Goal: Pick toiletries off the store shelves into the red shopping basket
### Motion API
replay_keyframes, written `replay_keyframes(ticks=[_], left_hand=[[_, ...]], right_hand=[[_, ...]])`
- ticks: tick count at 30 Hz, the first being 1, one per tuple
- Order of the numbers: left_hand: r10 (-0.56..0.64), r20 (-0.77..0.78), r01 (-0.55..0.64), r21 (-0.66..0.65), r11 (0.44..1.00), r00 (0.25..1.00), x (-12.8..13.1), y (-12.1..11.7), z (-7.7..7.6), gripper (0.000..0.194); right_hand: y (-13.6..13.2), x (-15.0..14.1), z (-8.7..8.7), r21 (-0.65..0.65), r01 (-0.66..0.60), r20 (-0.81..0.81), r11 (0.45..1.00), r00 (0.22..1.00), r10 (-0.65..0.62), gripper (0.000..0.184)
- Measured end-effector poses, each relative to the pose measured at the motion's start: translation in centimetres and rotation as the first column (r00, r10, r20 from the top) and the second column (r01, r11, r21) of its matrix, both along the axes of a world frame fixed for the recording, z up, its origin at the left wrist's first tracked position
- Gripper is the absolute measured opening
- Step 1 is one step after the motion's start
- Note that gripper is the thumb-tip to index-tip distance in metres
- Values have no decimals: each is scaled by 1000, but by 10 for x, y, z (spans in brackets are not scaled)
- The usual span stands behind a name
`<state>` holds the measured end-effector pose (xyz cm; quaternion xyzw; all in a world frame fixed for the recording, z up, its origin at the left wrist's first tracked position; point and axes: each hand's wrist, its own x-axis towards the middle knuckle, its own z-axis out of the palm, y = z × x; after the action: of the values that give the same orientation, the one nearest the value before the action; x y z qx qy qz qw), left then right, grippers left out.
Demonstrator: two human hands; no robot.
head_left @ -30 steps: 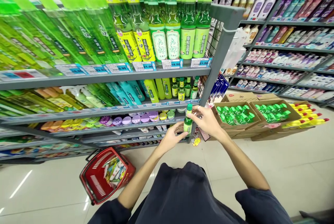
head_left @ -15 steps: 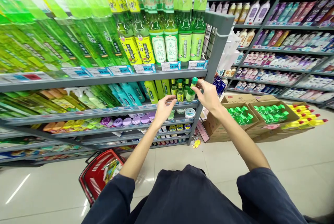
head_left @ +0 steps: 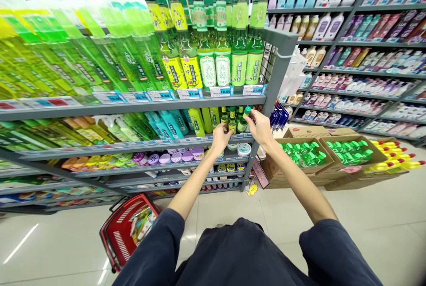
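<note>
My right hand [head_left: 260, 127] is closed on a small green bottle [head_left: 243, 122] with a green cap and pale label, held slightly tilted at the right end of the second shelf. Beside it, my left hand [head_left: 220, 138] has its fingers curled around the lower part of another small green bottle [head_left: 224, 116], whose base they hide. The left thumb lies in front of a small yellow-labelled bottle [head_left: 232, 121] standing between my hands. More small bottles are partly visible behind these.
Tall green bottles [head_left: 222, 64] line the shelf [head_left: 213, 103] above my hands. Round tubs [head_left: 244, 149] sit one shelf below. A red shopping basket [head_left: 116, 232] stands on the floor at left. Cardboard boxes [head_left: 329, 164] with green-topped bottles are at right.
My left hand has moved right, closer to my right hand, and its fingers have curled in among the small bottles. The right hand's bottle now sits lower against the shelf. The view has shifted slightly.
</note>
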<state>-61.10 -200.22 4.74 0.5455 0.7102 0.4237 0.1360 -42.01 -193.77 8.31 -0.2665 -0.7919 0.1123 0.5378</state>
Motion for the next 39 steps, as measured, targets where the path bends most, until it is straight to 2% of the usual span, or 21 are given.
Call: replay_keyframes(ticks=[5, 9, 13, 18, 23, 27, 29, 31, 35, 39], left_hand=[[29, -15, -29, -15, 999, 999, 3, 7, -7, 34], [39, -13, -39, 1, 999, 999, 1, 10, -8, 28], [36, -7, -36, -16, 999, 999, 1, 11, -7, 24], [14, -3, -14, -32, 999, 1000, 1, 11, -7, 24], [20, 9, -20, -31, 999, 1000, 2, 12, -9, 27], [17, 21, -17, -23, 1000, 1000, 2, 13, -10, 27], [15, 29, -14, -26, 1000, 999, 2, 12, -9, 28], [18, 30, -17, -31, 999, 999, 2, 11, -8, 29], [6, 46, -5, -17, 1000, 999, 1, 4, -6, 33], [-1, 151, -3, 27, 1000, 989, -5, -9, -6, 30]], right_hand=[[7, -8, -3, -88, 13, -1, 996, 1000, -13, 56], [9, -15, -11, -168, -4, 37, 986, 999, 10, 48], [10, -22, -18, -213, 56, 59, 976, 997, -45, 42], [13, -27, -17, -305, 59, 42, 950, 998, -48, 43], [11, -28, -6, -268, 195, 246, 943, 961, -129, 30], [6, -27, 3, -183, 319, 443, 930, 871, -212, 34], [7, -26, 3, -174, 321, 473, 931, 856, -207, 37], [10, -25, -1, -184, 276, 426, 943, 887, -177, 42], [10, -14, -15, -185, 143, 206, 972, 973, -104, 46], [-5, 5, -29, -239, 75, 69, 968, 996, -60, 48]])
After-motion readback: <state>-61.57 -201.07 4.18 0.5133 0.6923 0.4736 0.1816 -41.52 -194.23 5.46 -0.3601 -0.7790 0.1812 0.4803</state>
